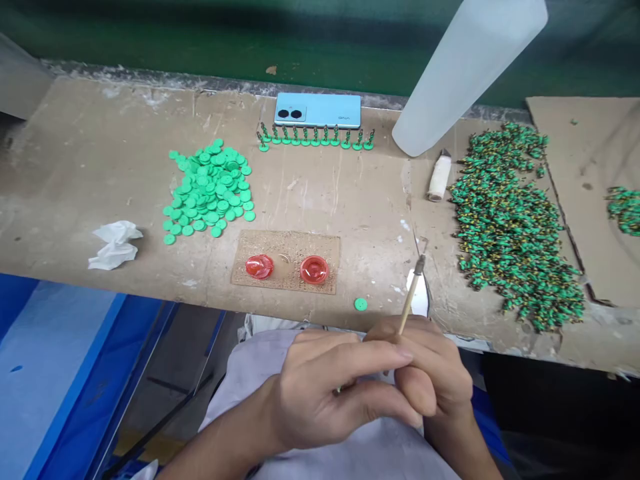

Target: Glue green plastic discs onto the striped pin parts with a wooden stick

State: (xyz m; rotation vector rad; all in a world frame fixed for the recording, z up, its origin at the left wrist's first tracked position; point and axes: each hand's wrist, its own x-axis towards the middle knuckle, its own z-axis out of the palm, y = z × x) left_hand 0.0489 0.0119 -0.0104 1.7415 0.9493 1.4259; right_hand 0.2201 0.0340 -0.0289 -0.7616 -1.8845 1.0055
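Observation:
My right hand (pixel 435 363) is closed around a thin wooden stick (pixel 409 300) with a dark collar and fine tips; it points up and away over the table edge. My left hand (pixel 335 383) is closed too, its fingertips meeting my right hand above my lap. A speck of green shows between its fingers, but what it pinches is mostly hidden. Just beyond my hands lies a single green button-like disc (pixel 361 304). Two small red cups, a left one (pixel 259 267) and a right one (pixel 314 269), rest on a cardboard piece (pixel 285 287).
A pile of green discs (pixel 210 187) lies left of centre. Small figures on green bases (pixel 315 139) line up before a blue phone (pixel 325 110). At right are a heap of tiny green figures (pixel 515 227), a wrapped blade-like tool (pixel 440 176) and a tall white container (pixel 465 73). Crumpled tissue (pixel 116 244) lies left.

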